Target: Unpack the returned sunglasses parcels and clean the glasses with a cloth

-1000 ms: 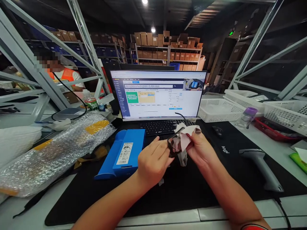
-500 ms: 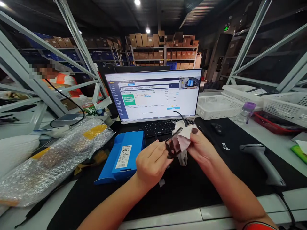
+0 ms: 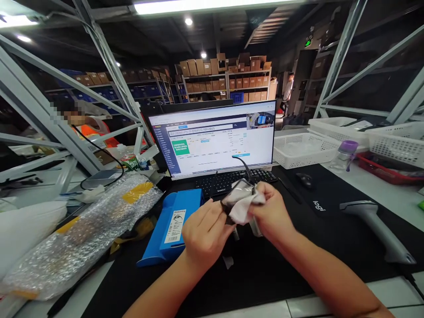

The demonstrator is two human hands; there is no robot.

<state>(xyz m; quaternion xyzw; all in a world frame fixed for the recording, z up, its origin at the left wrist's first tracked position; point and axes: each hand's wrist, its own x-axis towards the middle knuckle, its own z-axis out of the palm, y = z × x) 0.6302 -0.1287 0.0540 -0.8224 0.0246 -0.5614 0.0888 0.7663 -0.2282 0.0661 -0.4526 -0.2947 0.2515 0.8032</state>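
My left hand (image 3: 203, 232) grips a pair of dark-framed glasses (image 3: 228, 204) by one side, above the black desk mat (image 3: 265, 274). My right hand (image 3: 271, 212) is closed on a pale cleaning cloth (image 3: 243, 202) that is pressed over a lens. The cloth hides most of the glasses. An open blue box (image 3: 174, 223) with a white barcode label lies just left of my hands. Behind them stand a black keyboard (image 3: 228, 181) and a lit monitor (image 3: 212, 139).
A bubble-wrap bag (image 3: 82, 229) lies at the left. A grey barcode scanner (image 3: 377, 229), a black mouse (image 3: 304, 179), white baskets (image 3: 304, 150) and a purple-capped bottle (image 3: 342, 154) are at the right. A person in an orange vest (image 3: 96, 132) sits behind the metal rack (image 3: 49, 115).
My right hand has folded the cloth down over the lens and both hands sit slightly lower in view. The camera has tilted up a little.
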